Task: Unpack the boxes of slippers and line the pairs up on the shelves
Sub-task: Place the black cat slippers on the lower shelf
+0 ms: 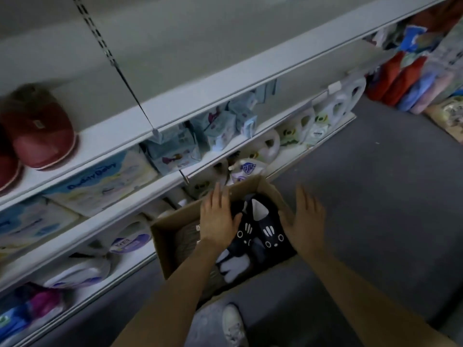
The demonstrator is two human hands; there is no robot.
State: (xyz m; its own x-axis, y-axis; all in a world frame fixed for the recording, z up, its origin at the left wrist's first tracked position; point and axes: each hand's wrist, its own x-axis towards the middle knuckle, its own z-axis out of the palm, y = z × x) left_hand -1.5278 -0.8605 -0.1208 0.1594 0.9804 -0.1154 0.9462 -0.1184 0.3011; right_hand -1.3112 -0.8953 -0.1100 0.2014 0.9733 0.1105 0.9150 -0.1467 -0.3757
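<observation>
An open cardboard box (pixel 170 236) stood on the grey floor (pixel 375 221), close against the front edge of the lowest shelf (pixel 140 261). Its far flap (pixel 250 182) rose just before the white bottles (pixel 265 146) on that shelf, so on that side little room was left. To the right of the box the floor was bare up to a row of coloured packs (pixel 411 86) far at the upper right. At the near side of the box stood the person's knee in light jeans and a white shoe (pixel 233 324), almost touching the box wall.

Inside the box, in its right half, lay a pair of black slippers (pixel 260 229) with white cat faces, side by side. More black and white slippers (pixel 233 266) lay under them, and something grey-brown filled the left part of the box.

The left hand (pixel 219 216) was over the box with fingers straight and spread; it lay at the left side of the black pair, and the palm seemed to touch it, but this could not be told for sure. The right hand (pixel 304 221) was also flat and released, fingers straight, at the right side of the pair near the right wall of the box. The pair was between the two hands, and neither hand grasped anything.

On the upper shelf (pixel 175 106) at the left stood dark red slippers (pixel 40 136), near its front edge. To their right this shelf was bare. The shelf below carried pale packs of baby goods (pixel 105 181).
</observation>
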